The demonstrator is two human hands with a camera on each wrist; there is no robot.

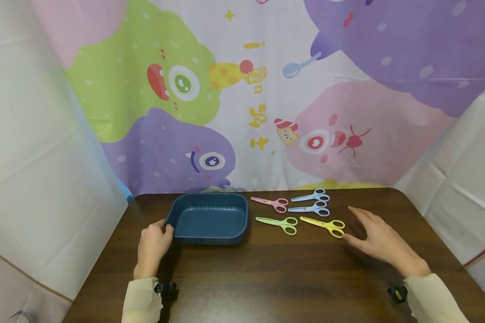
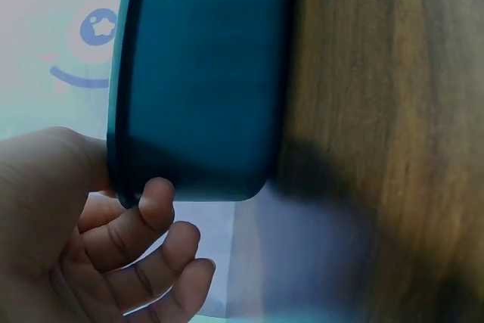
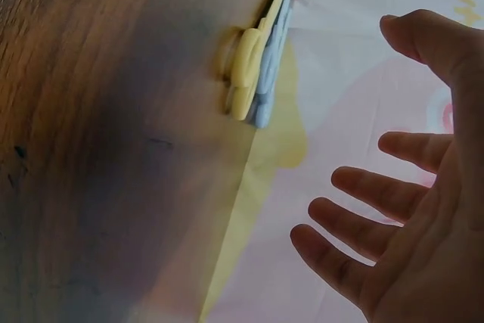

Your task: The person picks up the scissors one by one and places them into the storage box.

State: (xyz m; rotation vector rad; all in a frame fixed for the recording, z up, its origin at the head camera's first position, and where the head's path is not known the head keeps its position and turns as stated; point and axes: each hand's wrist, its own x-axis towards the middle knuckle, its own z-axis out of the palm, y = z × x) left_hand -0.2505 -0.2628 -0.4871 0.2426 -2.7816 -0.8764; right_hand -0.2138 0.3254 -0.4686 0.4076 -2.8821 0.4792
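Note:
My left hand (image 1: 152,244) grips the left rim of a dark blue rectangular tray (image 1: 210,220) on the brown table. In the left wrist view, the thumb is at the inner side of the rim and a curled index finger (image 2: 157,200) touches the outside wall. My right hand (image 1: 381,235) hovers with fingers spread, its thumb close to the handles of yellow scissors (image 1: 325,225). Green scissors (image 1: 280,223) lie left of the yellow pair. Behind them are pink scissors (image 1: 271,203) and two blue pairs, the nearer blue scissors (image 1: 310,209) and the farther blue scissors (image 1: 312,196).
A curtain (image 1: 258,98) printed with cartoon monsters hangs right at the table's back edge. White cloth walls (image 1: 36,134) stand at both sides. Brown tabletop (image 1: 262,278) stretches in front of the tray and scissors.

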